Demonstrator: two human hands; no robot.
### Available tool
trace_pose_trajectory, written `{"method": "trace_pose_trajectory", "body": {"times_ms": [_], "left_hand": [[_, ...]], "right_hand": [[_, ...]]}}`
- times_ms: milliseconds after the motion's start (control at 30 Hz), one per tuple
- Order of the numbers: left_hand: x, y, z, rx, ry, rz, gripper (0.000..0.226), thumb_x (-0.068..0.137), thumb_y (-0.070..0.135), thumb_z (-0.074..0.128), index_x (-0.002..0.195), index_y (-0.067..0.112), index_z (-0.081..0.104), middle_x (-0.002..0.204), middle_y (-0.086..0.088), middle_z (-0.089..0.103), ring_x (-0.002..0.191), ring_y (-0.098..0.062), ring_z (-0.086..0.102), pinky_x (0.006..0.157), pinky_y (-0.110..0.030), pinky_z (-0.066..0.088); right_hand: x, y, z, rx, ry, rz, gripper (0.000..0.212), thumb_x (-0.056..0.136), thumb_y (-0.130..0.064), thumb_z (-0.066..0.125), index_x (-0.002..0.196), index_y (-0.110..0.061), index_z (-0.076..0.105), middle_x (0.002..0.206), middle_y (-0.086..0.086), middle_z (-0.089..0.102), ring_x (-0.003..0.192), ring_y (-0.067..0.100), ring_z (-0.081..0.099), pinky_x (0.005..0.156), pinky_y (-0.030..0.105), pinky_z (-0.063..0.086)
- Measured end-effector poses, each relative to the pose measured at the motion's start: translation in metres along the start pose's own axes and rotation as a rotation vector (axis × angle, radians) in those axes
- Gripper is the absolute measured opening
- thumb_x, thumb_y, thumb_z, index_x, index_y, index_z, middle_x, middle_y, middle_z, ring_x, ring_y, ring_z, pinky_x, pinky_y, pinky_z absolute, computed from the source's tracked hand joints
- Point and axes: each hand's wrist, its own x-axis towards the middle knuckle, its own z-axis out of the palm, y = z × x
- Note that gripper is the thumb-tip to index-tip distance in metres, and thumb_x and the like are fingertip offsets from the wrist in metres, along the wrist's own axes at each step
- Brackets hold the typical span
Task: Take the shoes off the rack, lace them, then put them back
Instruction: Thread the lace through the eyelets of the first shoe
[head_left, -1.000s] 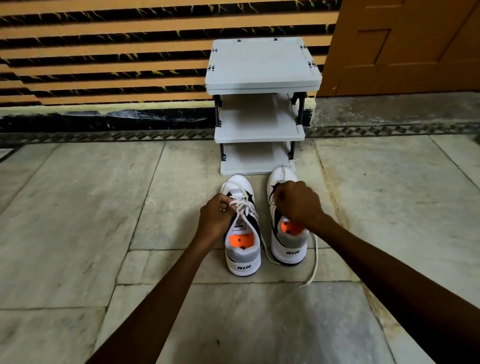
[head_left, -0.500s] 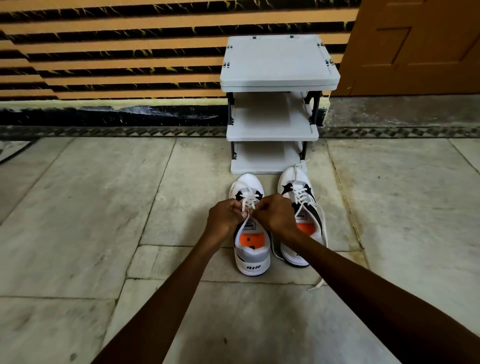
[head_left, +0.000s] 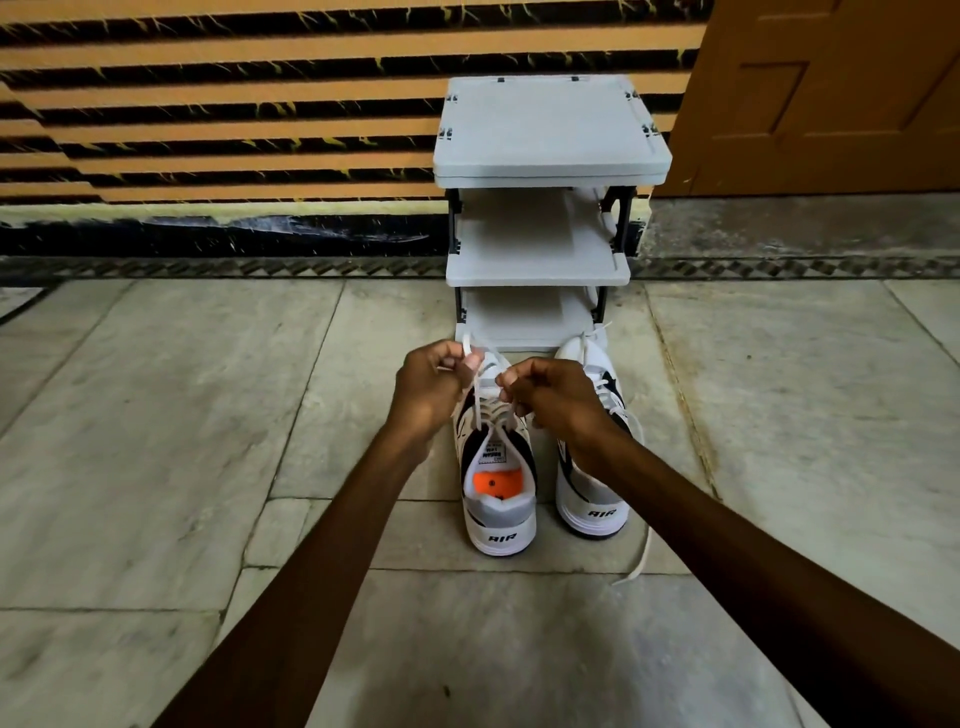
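Observation:
Two white and black sneakers stand side by side on the floor, heels towards me, in front of a grey three-tier shoe rack (head_left: 537, 270). The left shoe (head_left: 498, 499) has an orange insole and "AIR" on its heel. My left hand (head_left: 428, 392) pinches one white lace end above this shoe. My right hand (head_left: 553, 397) pinches the other lace end, close beside the left hand. The right shoe (head_left: 595, 499) is partly hidden by my right wrist; its loose lace (head_left: 641, 551) trails onto the floor.
The rack's shelves hold no shoes. It stands against a wall with orange and black stripes (head_left: 234, 104). A brown wooden door (head_left: 831, 93) is at the back right. The floor is pale stone tile (head_left: 182, 415).
My right hand left the right shoe and joined the left hand over the left shoe. Both hands have since lifted the lace ends upward, and the view has shifted slightly.

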Motion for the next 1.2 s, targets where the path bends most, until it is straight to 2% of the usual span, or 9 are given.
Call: {"method": "trace_pose_trajectory", "body": {"times_ms": [200, 267, 367, 500, 633, 767, 900, 1033, 1200], "left_hand": [[0.002, 0.013, 0.005, -0.073, -0.064, 0.02, 0.009, 0.091, 0.01, 0.063, 0.095, 0.005, 0.07, 0.07, -0.003, 0.062, 0.056, -0.004, 0.057, 0.055, -0.016, 0.048], [0.003, 0.009, 0.007, -0.061, -0.077, 0.011, 0.013, 0.093, 0.007, 0.058, 0.099, 0.006, 0.07, 0.076, -0.001, 0.067, 0.063, -0.007, 0.06, 0.054, -0.014, 0.048], [0.003, -0.001, 0.004, 0.077, -0.129, -0.015, 0.026, 0.101, 0.015, 0.045, 0.113, 0.011, 0.067, 0.099, -0.001, 0.07, 0.086, -0.009, 0.064, 0.059, -0.006, 0.047], [-0.004, -0.017, -0.004, 0.296, -0.245, -0.048, 0.027, 0.1, 0.024, 0.048, 0.105, 0.012, 0.071, 0.102, -0.005, 0.073, 0.095, -0.018, 0.067, 0.082, -0.025, 0.05], [-0.012, -0.024, -0.007, 0.299, -0.098, 0.014, 0.016, 0.091, 0.02, 0.063, 0.094, 0.009, 0.074, 0.087, -0.003, 0.073, 0.084, -0.014, 0.064, 0.075, -0.023, 0.048], [-0.019, -0.026, -0.002, 0.362, -0.086, 0.042, 0.01, 0.083, 0.03, 0.07, 0.087, 0.023, 0.076, 0.081, 0.005, 0.076, 0.085, -0.015, 0.07, 0.088, -0.041, 0.054], [-0.023, -0.023, 0.017, 0.582, -0.008, 0.038, 0.024, 0.079, 0.038, 0.071, 0.099, 0.026, 0.066, 0.095, 0.004, 0.076, 0.097, -0.021, 0.068, 0.09, -0.037, 0.05], [-0.019, -0.024, 0.027, 0.759, 0.014, 0.172, 0.027, 0.088, 0.034, 0.058, 0.114, 0.029, 0.064, 0.104, -0.006, 0.075, 0.101, -0.031, 0.065, 0.086, -0.036, 0.044], [-0.014, -0.031, 0.025, 0.765, 0.032, 0.182, 0.026, 0.089, 0.044, 0.058, 0.096, 0.025, 0.074, 0.09, -0.008, 0.075, 0.088, -0.031, 0.066, 0.077, -0.036, 0.05]], "right_hand": [[0.01, 0.01, 0.007, -0.318, -0.135, -0.096, 0.01, 0.087, -0.022, 0.069, 0.084, -0.014, 0.074, 0.066, -0.005, 0.067, 0.055, -0.003, 0.058, 0.063, 0.022, 0.047], [0.008, 0.01, 0.01, -0.437, -0.156, -0.16, 0.018, 0.085, -0.029, 0.07, 0.072, -0.016, 0.07, 0.063, -0.004, 0.067, 0.06, 0.006, 0.063, 0.069, 0.028, 0.05], [0.007, 0.007, 0.01, -0.46, -0.107, -0.212, 0.03, 0.087, -0.03, 0.067, 0.072, -0.003, 0.069, 0.07, 0.016, 0.071, 0.064, 0.025, 0.064, 0.067, 0.037, 0.053], [0.007, -0.002, 0.003, -0.432, -0.033, -0.196, 0.03, 0.09, -0.021, 0.061, 0.07, 0.0, 0.069, 0.069, 0.022, 0.068, 0.06, 0.017, 0.056, 0.06, 0.027, 0.041], [0.01, 0.001, -0.005, -0.389, 0.05, -0.152, 0.029, 0.09, -0.027, 0.062, 0.07, -0.01, 0.075, 0.069, 0.007, 0.073, 0.064, 0.014, 0.064, 0.069, 0.028, 0.05], [0.011, 0.001, -0.008, -0.345, 0.071, -0.105, 0.023, 0.086, -0.025, 0.066, 0.071, -0.01, 0.076, 0.073, 0.008, 0.075, 0.072, 0.022, 0.07, 0.077, 0.037, 0.055], [0.009, -0.006, -0.004, -0.405, 0.055, -0.09, 0.019, 0.083, -0.023, 0.068, 0.068, -0.014, 0.076, 0.07, 0.004, 0.074, 0.065, 0.015, 0.066, 0.069, 0.027, 0.051], [0.007, -0.008, -0.003, -0.47, 0.041, -0.106, 0.016, 0.082, -0.023, 0.069, 0.072, -0.014, 0.076, 0.067, 0.004, 0.071, 0.057, 0.006, 0.058, 0.058, 0.022, 0.044], [0.01, -0.002, -0.01, -0.445, 0.057, -0.046, 0.013, 0.079, -0.022, 0.069, 0.072, -0.014, 0.077, 0.07, 0.005, 0.075, 0.062, 0.012, 0.065, 0.068, 0.028, 0.053]]}}
